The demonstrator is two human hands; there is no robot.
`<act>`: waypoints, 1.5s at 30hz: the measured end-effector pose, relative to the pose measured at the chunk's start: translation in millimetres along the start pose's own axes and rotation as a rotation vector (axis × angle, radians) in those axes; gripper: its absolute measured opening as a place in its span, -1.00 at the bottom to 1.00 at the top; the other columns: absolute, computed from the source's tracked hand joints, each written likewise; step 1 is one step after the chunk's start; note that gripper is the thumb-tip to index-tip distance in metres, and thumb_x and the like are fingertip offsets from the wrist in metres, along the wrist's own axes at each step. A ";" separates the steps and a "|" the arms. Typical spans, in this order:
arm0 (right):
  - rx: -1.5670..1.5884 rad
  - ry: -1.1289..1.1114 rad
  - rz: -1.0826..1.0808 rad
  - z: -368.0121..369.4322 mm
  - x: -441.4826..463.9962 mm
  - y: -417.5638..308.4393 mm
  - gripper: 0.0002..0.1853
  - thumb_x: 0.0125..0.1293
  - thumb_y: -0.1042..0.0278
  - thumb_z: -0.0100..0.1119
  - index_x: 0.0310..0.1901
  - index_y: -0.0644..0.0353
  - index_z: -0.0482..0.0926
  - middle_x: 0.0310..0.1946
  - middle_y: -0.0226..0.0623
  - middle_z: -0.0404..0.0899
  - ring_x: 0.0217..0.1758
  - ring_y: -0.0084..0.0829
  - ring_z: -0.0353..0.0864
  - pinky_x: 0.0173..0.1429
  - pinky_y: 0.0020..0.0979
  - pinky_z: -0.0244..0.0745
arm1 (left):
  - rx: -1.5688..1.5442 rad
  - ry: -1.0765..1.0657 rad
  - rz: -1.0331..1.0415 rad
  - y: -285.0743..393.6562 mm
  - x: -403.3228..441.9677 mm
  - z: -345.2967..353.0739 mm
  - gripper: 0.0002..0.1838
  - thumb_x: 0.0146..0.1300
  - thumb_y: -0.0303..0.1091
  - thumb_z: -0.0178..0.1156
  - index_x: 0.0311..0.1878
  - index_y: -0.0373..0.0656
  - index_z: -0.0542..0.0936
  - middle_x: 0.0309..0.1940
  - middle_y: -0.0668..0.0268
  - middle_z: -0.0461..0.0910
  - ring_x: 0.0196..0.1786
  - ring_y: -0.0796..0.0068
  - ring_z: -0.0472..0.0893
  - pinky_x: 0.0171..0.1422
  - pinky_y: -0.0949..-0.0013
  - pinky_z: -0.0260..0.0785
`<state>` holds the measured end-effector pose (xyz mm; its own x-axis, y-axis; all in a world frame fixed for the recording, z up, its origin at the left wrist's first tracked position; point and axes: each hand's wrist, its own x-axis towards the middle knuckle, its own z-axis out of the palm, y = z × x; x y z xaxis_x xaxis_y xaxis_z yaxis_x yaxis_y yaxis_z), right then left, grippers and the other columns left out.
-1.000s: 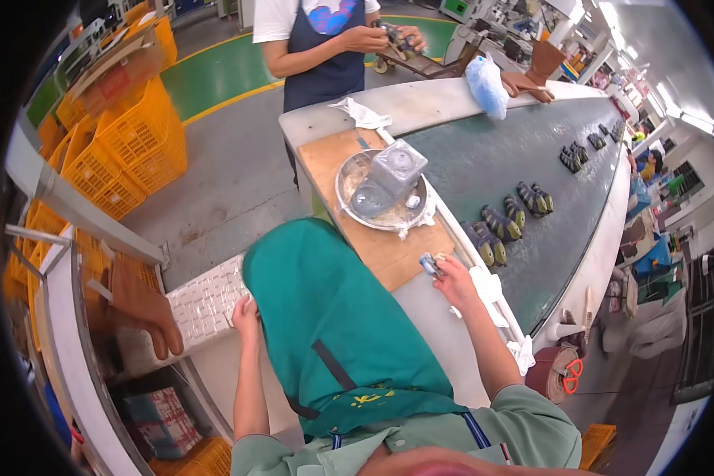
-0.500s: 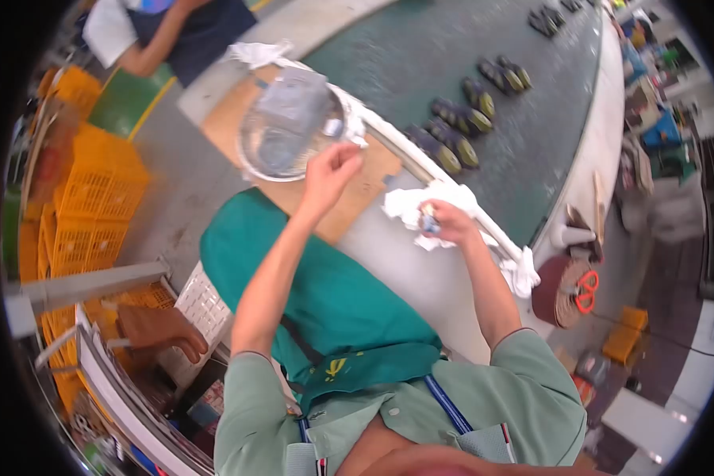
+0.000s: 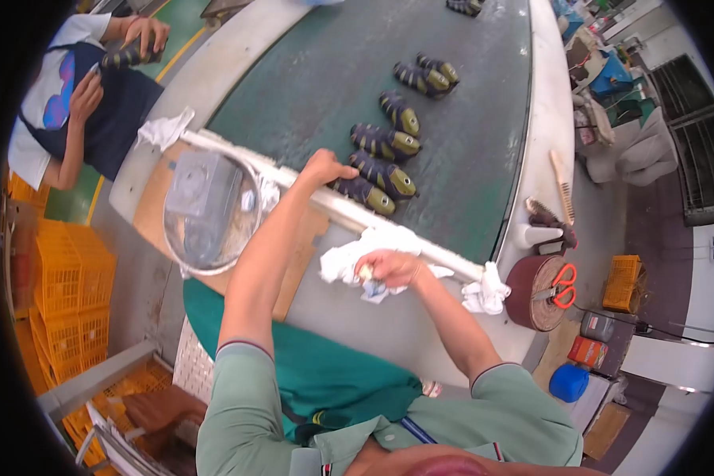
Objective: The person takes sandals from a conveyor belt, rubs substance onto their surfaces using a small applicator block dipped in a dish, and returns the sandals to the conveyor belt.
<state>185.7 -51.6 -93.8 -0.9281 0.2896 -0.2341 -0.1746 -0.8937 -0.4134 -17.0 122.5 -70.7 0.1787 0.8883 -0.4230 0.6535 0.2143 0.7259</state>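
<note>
My left hand (image 3: 325, 168) reaches over the white front rail to the green belt. Its thumb side stretches toward the nearest shoes, close to their dark ends; whether it touches one I cannot tell. The nearest shoe (image 3: 363, 195) is dark-striped with an olive end, and another shoe (image 3: 384, 174) lies just behind it. My right hand (image 3: 393, 270) is closed over a white cloth (image 3: 345, 260) on the table. Between its fingers shows a small pale and bluish thing (image 3: 369, 279), too small to name.
A round clear-walled tub (image 3: 170, 246) holding a grey container stands on a brown board (image 3: 297, 266). More shoes (image 3: 424, 78) lie on the belt. At right are a brown roll (image 3: 523, 295), orange-handled scissors (image 3: 563, 287) and a brush (image 3: 562, 186). A co-worker (image 3: 79, 103) holds a shoe at left.
My left hand has moved from beside the tub to the shoes on the belt. The right hand remains by the white cloth with the small thing. The view has shifted.
</note>
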 end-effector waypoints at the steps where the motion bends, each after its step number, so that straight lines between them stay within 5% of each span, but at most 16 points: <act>1: 0.014 -0.007 0.015 0.1 -0.6 -2.4 -0.50 -0.06 0.37 0.38 -0.04 0.28 0.48 -0.22 -0.38 0.54 -0.18 -0.56 0.53 -0.10 -0.51 0.43 | -0.146 0.045 0.040 1.6 -1.8 4.1 -0.46 -0.27 -0.09 0.46 -0.35 -0.42 0.60 -0.40 0.11 0.62 -0.33 0.37 0.59 -0.19 0.36 0.42; 6: 0.059 -0.026 0.011 -1.2 -0.6 -2.6 -0.54 0.00 0.40 0.32 -0.02 0.29 0.45 -0.20 -0.35 0.53 -0.18 -0.52 0.54 -0.07 -0.48 0.45 | -0.632 0.049 0.228 31.9 -32.9 39.1 -0.43 -0.11 -0.27 0.41 -0.03 -0.28 0.44 -0.28 0.30 0.55 -0.23 0.56 0.52 -0.14 0.47 0.39; 9: 0.073 -0.046 0.011 -0.3 -0.8 -3.8 -0.54 0.03 0.41 0.30 -0.01 0.29 0.44 -0.17 -0.34 0.53 -0.15 -0.49 0.54 -0.05 -0.44 0.46 | -0.628 0.047 0.049 46.6 -59.6 32.0 -0.46 -0.09 -0.30 0.40 -0.02 -0.23 0.41 -0.28 0.32 0.54 -0.23 0.57 0.50 -0.13 0.48 0.38; 13: 0.050 0.001 -0.050 2.0 -2.0 -1.7 -0.56 0.07 0.41 0.28 0.00 0.28 0.44 -0.17 -0.31 0.54 -0.12 -0.40 0.55 0.01 -0.36 0.45 | -0.787 0.155 0.440 46.7 -119.4 -16.7 -0.53 -0.04 -0.43 0.38 -0.03 -0.21 0.44 -0.28 0.40 0.54 -0.25 0.63 0.50 -0.16 0.54 0.38; 16: 0.077 -0.025 -0.025 -2.8 -1.3 -1.8 -0.60 0.09 0.44 0.22 0.00 0.29 0.43 -0.19 -0.29 0.55 -0.16 -0.40 0.57 -0.12 -0.31 0.51 | -0.955 0.116 0.662 56.7 -204.6 -80.7 -0.43 -0.10 -0.59 0.29 0.07 -0.15 0.38 -0.10 0.25 0.51 -0.05 0.45 0.53 0.09 0.40 0.39; 18: 0.051 -0.025 -0.022 1.6 -2.4 -4.1 -0.61 0.10 0.42 0.21 -0.01 0.27 0.43 -0.20 -0.30 0.55 -0.21 -0.41 0.58 -0.22 -0.32 0.53 | -1.167 0.188 0.867 66.0 -254.3 -95.0 -0.27 -0.09 -0.52 0.24 0.24 -0.19 0.22 0.08 0.05 0.41 0.14 0.21 0.44 0.22 0.18 0.32; 22: -0.064 0.086 -0.078 5.6 -2.6 -3.6 -0.59 0.09 0.35 0.23 0.00 0.19 0.43 -0.18 -0.34 0.54 -0.16 -0.43 0.56 -0.18 -0.31 0.51 | -1.234 0.266 0.616 -3.7 -329.2 -30.5 -0.20 -0.06 -0.36 0.35 0.26 -0.26 0.18 0.11 0.10 0.39 0.15 0.24 0.44 0.25 0.20 0.27; 25: -0.167 0.233 -0.147 26.0 3.6 3.5 -0.65 0.16 0.32 0.17 -0.01 0.17 0.44 -0.18 -0.38 0.53 -0.17 -0.49 0.54 -0.23 -0.39 0.48 | -1.382 0.293 0.146 -45.5 -373.6 14.8 -0.30 -0.06 -0.35 0.31 0.18 -0.28 0.25 0.03 0.17 0.44 0.09 0.32 0.46 0.27 0.22 0.23; 28: -0.339 0.276 -0.137 73.9 32.1 -7.7 -0.68 0.20 0.31 0.14 -0.03 0.18 0.42 -0.19 -0.37 0.51 -0.17 -0.50 0.53 -0.22 -0.43 0.48 | -1.620 0.530 0.193 -84.8 -403.6 33.8 -0.32 -0.04 -0.32 0.28 0.17 -0.29 0.25 0.04 0.17 0.42 0.10 0.29 0.45 0.27 0.24 0.25; 34: -0.810 0.510 -0.225 157.1 168.6 -8.3 -0.60 0.20 0.33 0.18 0.05 0.24 0.40 -0.21 -0.40 0.54 -0.25 -0.63 0.49 -0.32 -0.56 0.37 | -1.734 0.569 0.291 -153.0 -430.6 25.8 -0.24 0.06 -0.09 0.30 0.24 -0.24 0.21 0.16 0.08 0.35 0.22 0.20 0.36 0.32 0.14 0.19; 37: -1.170 0.440 -0.393 169.1 232.1 -12.8 -0.60 0.12 0.38 0.26 -0.01 0.32 0.48 -0.36 -0.39 0.60 -0.36 -0.63 0.51 -0.29 -0.57 0.40 | -1.842 0.550 0.375 -164.7 -437.0 32.7 -0.24 0.06 -0.10 0.30 0.26 -0.23 0.21 0.17 0.07 0.34 0.24 0.21 0.34 0.34 0.12 0.16; 40: -1.635 0.372 -0.632 167.7 272.0 -12.2 -0.58 0.00 0.40 0.32 -0.06 0.30 0.51 -0.39 -0.16 0.62 -0.37 -0.47 0.60 -0.25 -0.47 0.48 | -1.865 0.630 0.391 -191.1 -443.2 49.0 -0.30 0.09 -0.19 0.29 0.25 -0.21 0.23 0.20 0.18 0.33 0.26 0.24 0.33 0.35 0.09 0.15; 43: -2.098 0.452 -0.480 177.2 280.7 -12.9 -0.55 -0.03 0.36 0.35 -0.06 0.30 0.52 -0.36 -0.13 0.62 -0.37 -0.41 0.62 -0.22 -0.46 0.48 | -1.926 0.623 0.332 -194.9 -452.7 46.7 -0.32 0.05 -0.25 0.32 0.23 -0.19 0.26 0.15 0.26 0.38 0.22 0.28 0.36 0.32 0.12 0.18; 45: -1.896 0.497 -0.512 168.1 282.2 -12.8 -0.53 -0.04 0.34 0.36 -0.05 0.30 0.51 -0.37 -0.13 0.62 -0.38 -0.41 0.61 -0.24 -0.45 0.48 | -1.947 0.625 0.287 -197.0 -456.8 43.0 -0.32 0.01 -0.31 0.34 0.21 -0.18 0.27 0.10 0.26 0.41 0.19 0.31 0.39 0.29 0.15 0.22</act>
<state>-129.3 -16.1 -6.6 -0.7047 0.6948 0.1438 0.4632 0.6040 -0.6485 -195.7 -343.0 -43.8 -0.3840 0.8657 -0.3211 -0.8836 -0.2436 0.3999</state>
